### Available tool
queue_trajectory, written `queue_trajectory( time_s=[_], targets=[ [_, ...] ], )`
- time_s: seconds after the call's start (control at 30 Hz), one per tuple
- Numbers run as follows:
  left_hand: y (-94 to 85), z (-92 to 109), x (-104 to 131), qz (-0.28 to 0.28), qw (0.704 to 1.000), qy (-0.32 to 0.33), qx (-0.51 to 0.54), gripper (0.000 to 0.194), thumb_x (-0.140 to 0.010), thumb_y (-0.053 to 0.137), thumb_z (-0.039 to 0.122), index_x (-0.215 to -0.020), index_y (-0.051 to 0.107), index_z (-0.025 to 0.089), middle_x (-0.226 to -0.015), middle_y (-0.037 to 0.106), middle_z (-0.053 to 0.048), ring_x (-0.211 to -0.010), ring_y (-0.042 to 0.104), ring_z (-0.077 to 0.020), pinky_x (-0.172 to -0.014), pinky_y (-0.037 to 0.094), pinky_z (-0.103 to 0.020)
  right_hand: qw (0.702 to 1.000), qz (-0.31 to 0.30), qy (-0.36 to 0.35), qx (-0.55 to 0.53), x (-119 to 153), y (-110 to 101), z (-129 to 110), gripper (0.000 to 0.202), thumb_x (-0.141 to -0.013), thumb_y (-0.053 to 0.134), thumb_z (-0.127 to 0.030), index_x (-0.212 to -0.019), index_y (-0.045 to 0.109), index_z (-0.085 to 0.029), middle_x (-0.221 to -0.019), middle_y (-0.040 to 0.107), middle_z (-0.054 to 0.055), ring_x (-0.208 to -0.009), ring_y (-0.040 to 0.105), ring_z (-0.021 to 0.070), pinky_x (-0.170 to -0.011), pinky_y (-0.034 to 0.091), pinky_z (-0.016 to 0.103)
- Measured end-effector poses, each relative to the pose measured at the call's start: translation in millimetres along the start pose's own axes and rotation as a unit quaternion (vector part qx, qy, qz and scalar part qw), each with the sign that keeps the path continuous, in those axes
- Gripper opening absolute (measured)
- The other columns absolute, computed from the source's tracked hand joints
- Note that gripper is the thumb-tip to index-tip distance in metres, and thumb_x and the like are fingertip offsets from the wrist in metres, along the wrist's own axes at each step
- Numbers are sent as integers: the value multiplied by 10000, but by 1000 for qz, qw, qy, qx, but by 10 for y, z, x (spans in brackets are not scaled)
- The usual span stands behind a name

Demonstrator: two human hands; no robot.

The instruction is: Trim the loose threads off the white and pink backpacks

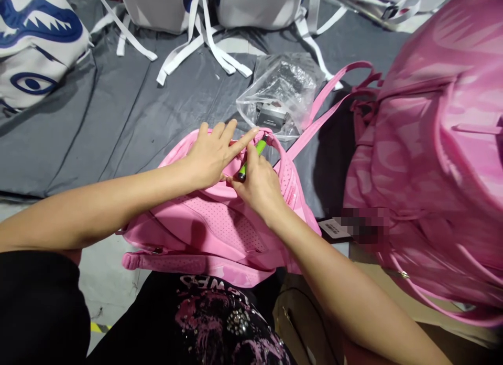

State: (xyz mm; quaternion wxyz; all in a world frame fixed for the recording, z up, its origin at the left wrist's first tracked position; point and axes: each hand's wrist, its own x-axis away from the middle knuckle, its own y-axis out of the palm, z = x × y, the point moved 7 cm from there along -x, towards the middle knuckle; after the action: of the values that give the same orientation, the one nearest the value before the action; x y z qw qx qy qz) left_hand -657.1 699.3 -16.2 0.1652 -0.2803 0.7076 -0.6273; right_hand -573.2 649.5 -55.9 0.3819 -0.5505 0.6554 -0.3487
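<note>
A pink backpack lies in front of me, with its dotted padded back panel toward my body. My left hand rests on the top of this backpack, fingers stretched out and spread, the index finger reaching toward the top loop. My right hand is closed around a slim bright green tool with black ends, held slanted over the backpack's upper edge. The tool's far end lies close to the pink loop near my left fingertip. What kind of tool it is, I cannot tell.
Behind the backpack lies a clear plastic bag with small dark tags in it. A large pink camouflage backpack stands at right, a white label beside it. White bags with dangling straps line the back of the grey-covered table.
</note>
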Motion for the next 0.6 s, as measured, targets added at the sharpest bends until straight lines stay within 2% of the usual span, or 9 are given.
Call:
queue_trajectory(
  time_s=[0.1,0.17,0.23,0.3,0.33,0.4,0.5,0.6],
  targets=[
    [6,-9,16,1,1000,-3,7,968,-874,641,443,-1607,36,262,-1584,304,-189,-1315,406,-381,-1051,301,-497,1000,0,-6,3,150,-178,21,687,-912,578,-355,-1513,348,-116,-1034,683,174,-872,667,307,-727,541,418],
    [12,-11,24,-1,1000,-1,16,937,-893,611,421,-1608,29,255,-1566,324,-183,-1315,396,-375,-1052,290,-497,999,35,-21,-13,325,-390,22,622,-950,533,-402,-1501,403,-144,-1010,701,142,-878,682,284,-761,551,398],
    [13,-10,26,-3,1000,0,25,936,-894,600,384,-1609,10,257,-1563,321,-173,-1323,376,-383,-1061,268,-509,994,78,-48,-52,494,-599,-5,510,-965,510,-425,-1404,529,-167,-1040,712,126,-939,689,265,-825,553,382],
    [7,-8,22,-7,1000,-1,29,921,-892,588,344,-1610,19,250,-1552,330,-174,-1312,378,-386,-1058,261,-518,988,87,-71,-105,586,-709,-43,379,-963,512,-396,-1240,638,-171,-1081,719,115,-973,692,245,-858,555,365],
    [5,-7,19,-10,1000,-1,29,907,-893,581,327,-1610,33,245,-1542,340,-177,-1301,386,-384,-1052,265,-518,986,72,-76,-133,589,-716,-62,325,-954,525,-371,-1165,667,-169,-1073,728,107,-952,699,232,-841,561,348],
    [0,-4,13,-16,1000,-1,26,882,-894,573,301,-1610,63,238,-1516,371,-183,-1273,408,-375,-1034,281,-509,982,3,-75,-173,525,-648,-100,263,-929,566,-324,-1099,691,-167,-1028,751,79,-860,715,199,-776,570,305],
    [1,-4,3,-14,1000,3,16,887,-882,586,285,-1608,78,244,-1481,408,-184,-1248,423,-368,-1021,290,-500,976,-114,-80,-169,362,-515,-155,281,-909,601,-270,-1150,710,-177,-1035,770,57,-806,728,179,-744,567,280],
    [15,-11,-9,-9,1000,4,19,923,-862,614,294,-1606,69,257,-1470,417,-179,-1247,416,-372,-1034,271,-507,968,-192,-102,-123,232,-449,-183,304,-925,586,-235,-1197,717,-198,-1079,767,60,-857,742,193,-777,567,293]
  ],
)
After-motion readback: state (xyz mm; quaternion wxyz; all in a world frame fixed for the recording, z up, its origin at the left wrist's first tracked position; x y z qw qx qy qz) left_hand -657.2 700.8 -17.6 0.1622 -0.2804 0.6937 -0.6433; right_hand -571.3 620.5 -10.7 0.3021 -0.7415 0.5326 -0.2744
